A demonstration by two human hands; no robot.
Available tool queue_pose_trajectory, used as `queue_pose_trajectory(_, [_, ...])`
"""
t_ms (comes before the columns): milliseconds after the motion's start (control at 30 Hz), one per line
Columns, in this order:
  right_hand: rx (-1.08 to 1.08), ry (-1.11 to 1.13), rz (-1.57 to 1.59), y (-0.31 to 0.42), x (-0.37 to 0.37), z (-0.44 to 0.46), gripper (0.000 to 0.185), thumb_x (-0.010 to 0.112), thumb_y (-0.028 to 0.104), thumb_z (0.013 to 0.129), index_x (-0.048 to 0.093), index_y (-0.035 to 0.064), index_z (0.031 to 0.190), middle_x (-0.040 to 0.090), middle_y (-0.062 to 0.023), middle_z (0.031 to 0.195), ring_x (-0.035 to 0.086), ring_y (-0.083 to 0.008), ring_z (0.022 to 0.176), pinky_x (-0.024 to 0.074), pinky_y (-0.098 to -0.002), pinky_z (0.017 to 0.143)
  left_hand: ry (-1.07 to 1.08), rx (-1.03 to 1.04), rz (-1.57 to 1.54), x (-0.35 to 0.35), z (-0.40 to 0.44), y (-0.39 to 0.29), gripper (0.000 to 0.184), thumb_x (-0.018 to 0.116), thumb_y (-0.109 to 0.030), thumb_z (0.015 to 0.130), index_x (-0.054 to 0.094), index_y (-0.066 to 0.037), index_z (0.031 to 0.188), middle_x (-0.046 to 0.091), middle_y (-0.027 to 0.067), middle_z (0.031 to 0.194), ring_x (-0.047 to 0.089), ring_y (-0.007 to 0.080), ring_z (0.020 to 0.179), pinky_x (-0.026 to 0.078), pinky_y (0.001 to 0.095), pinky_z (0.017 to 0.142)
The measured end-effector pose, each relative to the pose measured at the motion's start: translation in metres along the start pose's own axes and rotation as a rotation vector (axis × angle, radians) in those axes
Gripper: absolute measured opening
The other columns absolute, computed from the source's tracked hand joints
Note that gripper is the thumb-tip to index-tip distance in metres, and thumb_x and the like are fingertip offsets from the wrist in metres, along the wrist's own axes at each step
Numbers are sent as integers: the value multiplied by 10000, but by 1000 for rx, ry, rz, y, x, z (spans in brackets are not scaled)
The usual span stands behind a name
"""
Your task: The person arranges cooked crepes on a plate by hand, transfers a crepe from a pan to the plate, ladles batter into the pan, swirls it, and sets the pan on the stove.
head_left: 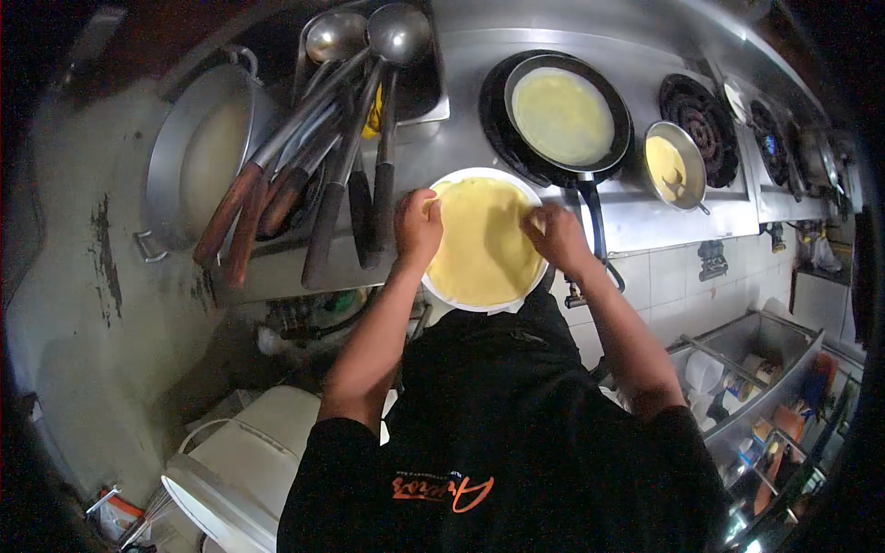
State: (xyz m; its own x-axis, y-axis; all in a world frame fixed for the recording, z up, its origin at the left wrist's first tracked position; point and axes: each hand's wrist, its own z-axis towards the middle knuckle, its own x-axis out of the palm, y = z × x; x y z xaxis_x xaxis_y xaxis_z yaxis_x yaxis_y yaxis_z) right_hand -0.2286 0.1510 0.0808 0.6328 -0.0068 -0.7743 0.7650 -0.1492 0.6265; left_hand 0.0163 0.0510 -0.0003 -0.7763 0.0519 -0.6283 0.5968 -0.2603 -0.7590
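A stack or single layer of thin yellow crepe (487,244) lies over a white plate (461,300) in front of my body; I cannot tell how many layers there are. My left hand (419,229) has its fingers closed at the crepe's left edge. At the opposite edge, my right hand (558,240) is closed in a pinch on the crepe, slightly blurred. Beyond the plate, a black frying pan (619,120) sits on a burner with a pale crepe (562,115) spread in it. To its right, a metal bowl (693,147) contains yellow batter (664,158) and a spoon or ladle.
Several long-handled ladles (398,35) rest in a metal tray (438,109), their handles reaching over the counter's left side. A large pot (159,175) stands further left. The pan's handle (593,217) projects toward me. Another burner (696,120) and a lower shelf (779,323) are at right.
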Motion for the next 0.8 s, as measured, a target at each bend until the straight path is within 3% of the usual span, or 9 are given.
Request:
queue_pose_trajectory(33, [-131,-45,4,-6,5,18,188,642,214,846,669,47,928,629,-205,1004,589,-393,981,481,-456,850,2,45,13,2,2,1,207,668,-98,803,606,-58,996,641,139,994,585,355,974,452,443,855])
queue_pose_trajectory(167, [-348,-133,-44,-19,37,72,179,599,143,845,650,46,987,635,-181,1034,571,-371,1028,477,-469,846,-86,173,65,2,4,-12,202,720,-111,755,624,-81,931,649,102,951,588,325,952,451,430,829])
queue_pose_trajectory(200, [-315,-90,-126,-22,38,71,195,590,67,836,641,40,1022,637,-174,1055,591,-353,1036,476,-424,877,-74,203,66,1,6,-13,199,725,-113,752,627,-86,922,647,96,952,586,323,950,451,425,830])
queue_pose_trajectory(300, [-37,16,10,6,18,58,233,572,71,848,617,45,1075,630,-183,1068,598,-374,1016,487,-437,858,-36,261,65,-4,9,-15,181,738,-120,749,638,-92,897,644,83,977,582,311,958,439,415,850])
queue_pose_trajectory(400, [-27,45,63,-7,22,45,221,514,75,855,589,32,1059,617,-183,1082,567,-408,1010,469,-489,867,23,289,63,-4,10,-14,158,746,-127,754,651,-92,875,644,81,1031,579,293,990,411,418,891])
queue_pose_trajectory(600, [-144,8,-43,-25,29,45,214,568,46,789,633,40,993,629,-189,1008,571,-410,970,476,-482,847,104,346,115,-1,16,-16,125,731,-114,755,638,-107,838,610,79,1095,552,297,1035,376,455,919])
queue_pose_trajectory(700, [-339,-33,-81,-4,17,55,130,579,31,814,676,27,900,671,-132,967,595,-325,945,491,-402,843,110,321,155,0,19,-22,111,713,-105,766,619,-105,825,591,84,1108,540,306,1045,368,463,925])
queue_pose_trajectory(800, [-296,-46,-110,-9,31,67,167,622,38,770,699,53,917,679,-113,918,577,-308,900,478,-393,827,136,309,169,-3,22,-32,110,699,-104,778,605,-105,837,582,82,1087,533,304,1043,365,460,918])
